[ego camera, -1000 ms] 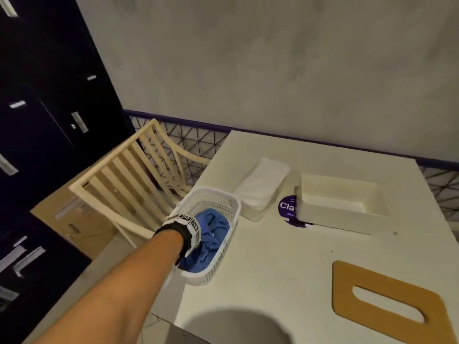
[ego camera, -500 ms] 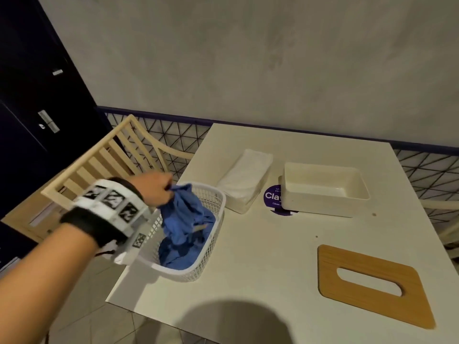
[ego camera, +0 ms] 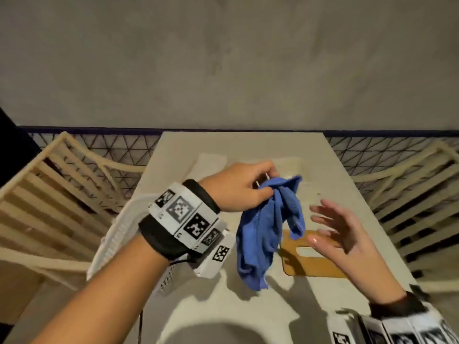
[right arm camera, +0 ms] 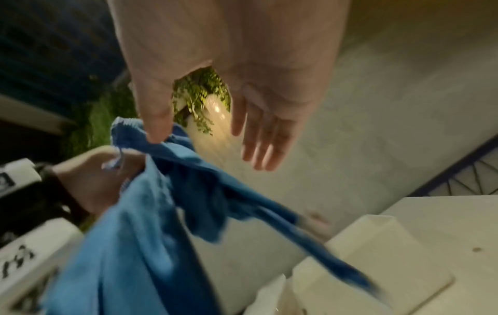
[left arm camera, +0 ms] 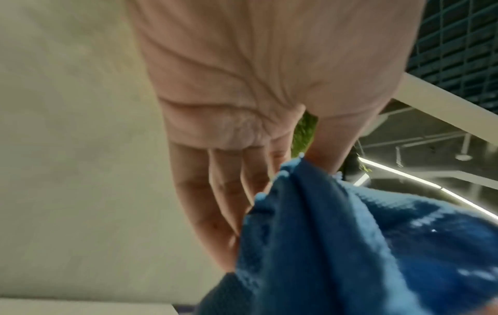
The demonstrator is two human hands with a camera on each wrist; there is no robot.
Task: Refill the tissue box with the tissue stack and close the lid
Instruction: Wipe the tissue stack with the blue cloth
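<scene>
My left hand [ego camera: 238, 188] pinches the blue cloth [ego camera: 268, 229], which hangs above the table [ego camera: 248, 306]; my right hand [ego camera: 345, 234] hovers beside it, fingers spread, holding nothing, over the wooden lid [ego camera: 313, 264].

I see the white tissue box [right arm camera: 377, 251] open on the desk [ego camera: 248, 306], its wooden lid [ego camera: 315, 264] lying flat nearer me.

— Can we read any words, numbers or brand names here?

— No. We find only black-and-white square code patterns on the white bands [ego camera: 185, 214] worn at both wrists. They carry no letters or digits, and the right one is blurred.
</scene>
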